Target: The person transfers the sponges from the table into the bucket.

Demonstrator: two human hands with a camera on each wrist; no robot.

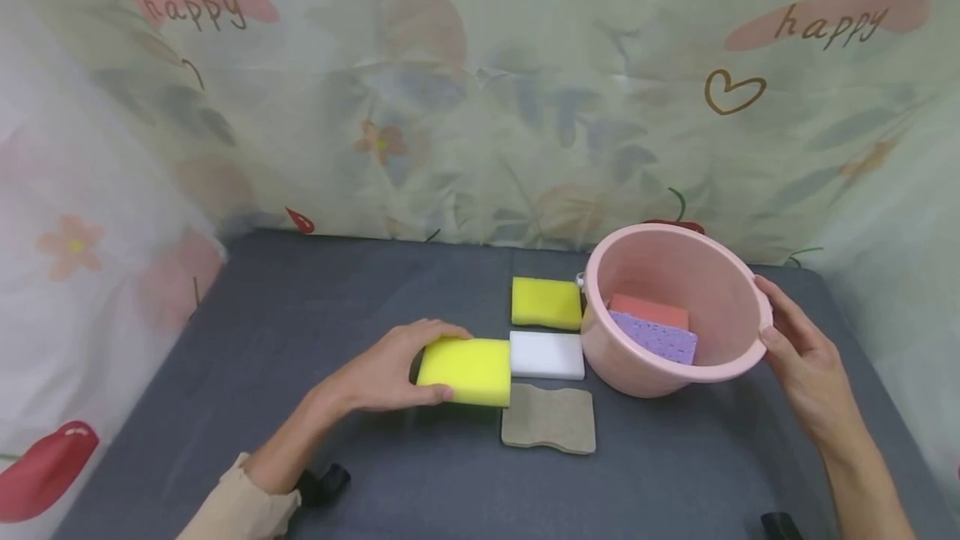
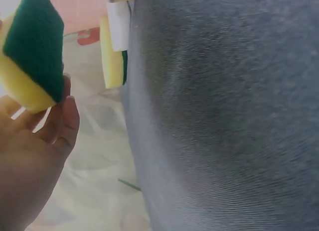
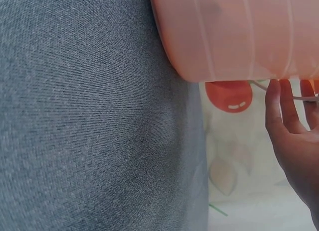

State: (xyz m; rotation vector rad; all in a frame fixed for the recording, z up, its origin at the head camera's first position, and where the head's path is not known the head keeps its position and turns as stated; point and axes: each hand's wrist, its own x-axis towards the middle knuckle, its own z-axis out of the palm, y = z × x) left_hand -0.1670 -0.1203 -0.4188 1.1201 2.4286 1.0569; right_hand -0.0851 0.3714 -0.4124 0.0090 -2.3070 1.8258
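My left hand [image 1: 397, 369] grips a yellow sponge [image 1: 467, 372] at its left end, thumb on the near side and fingers on the far side. In the left wrist view its green scouring layer [image 2: 37, 47] faces the table, and the sponge is held above the cloth. My right hand [image 1: 806, 365] holds a pink bucket [image 1: 622, 361] by the right side of its rim, the thumb over the edge. Inside the bucket lie a purple sponge [image 1: 656, 338] and a red sponge [image 1: 652, 311]. The bucket's wire handle [image 3: 301, 98] passes by the right fingers.
Between the held sponge and the bucket, a yellow sponge [image 1: 546, 303], a white sponge [image 1: 546, 355] and a grey-beige wavy-edged sponge [image 1: 549, 419] lie in a column on the dark grey tablecloth [image 1: 337, 282]. A patterned curtain [image 1: 480, 107] hangs behind the table.
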